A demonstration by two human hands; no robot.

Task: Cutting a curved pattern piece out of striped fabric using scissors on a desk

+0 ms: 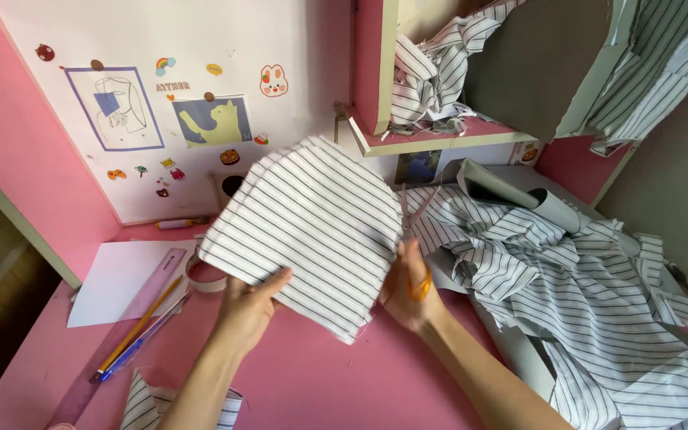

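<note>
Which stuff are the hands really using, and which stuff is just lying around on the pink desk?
In use:
- left hand holding the striped fabric piece
- right hand working the orange-handled scissors at its edge

Lying about:
- striped fabric pile
- white paper
- ruler
- pencil
- tape roll
- grey sheet

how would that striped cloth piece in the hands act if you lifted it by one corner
The striped cloth piece would probably droop, since the striped pile beside it lies crumpled. It looks thin and likely light: the left hand holds its edge up alone while the right hand works scissors.
</note>
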